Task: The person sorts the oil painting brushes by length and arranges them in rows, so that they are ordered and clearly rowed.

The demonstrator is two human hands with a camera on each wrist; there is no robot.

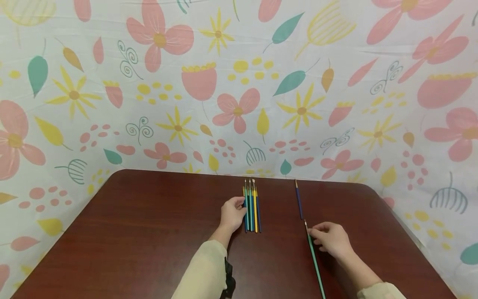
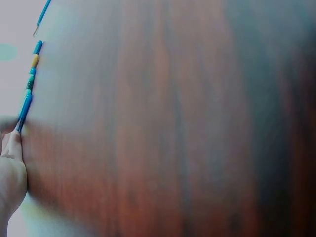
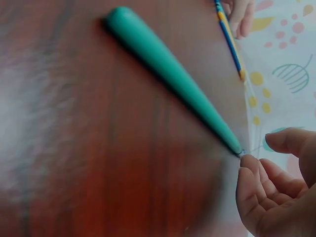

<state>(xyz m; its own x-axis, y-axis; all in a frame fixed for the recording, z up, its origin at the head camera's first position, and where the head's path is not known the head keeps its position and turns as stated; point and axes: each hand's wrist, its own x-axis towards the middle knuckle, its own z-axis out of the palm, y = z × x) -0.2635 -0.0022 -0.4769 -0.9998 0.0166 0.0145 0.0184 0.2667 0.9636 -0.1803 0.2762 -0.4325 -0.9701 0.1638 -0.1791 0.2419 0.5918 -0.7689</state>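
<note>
Several thin paintbrushes (image 1: 255,211) in blue, green and yellow lie side by side on the table, bristles toward the far edge. My left hand (image 1: 232,214) is at the left side of this row, its thumb and forefinger spread along the leftmost blue brush, fingertips at its handle. In the right wrist view, my right hand (image 3: 276,187) has its thumb lifted apart from the fingers. Those fingertips are right at the ferrule end of a green paintbrush (image 1: 315,261), which lies on the right of the table with its handle toward me.
A separate blue paintbrush (image 1: 298,199) lies beyond the green one, near the far edge. The dark reddish-brown wooden table (image 1: 149,232) has rounded far corners. A flower-printed cloth (image 1: 239,83) hangs behind and around it.
</note>
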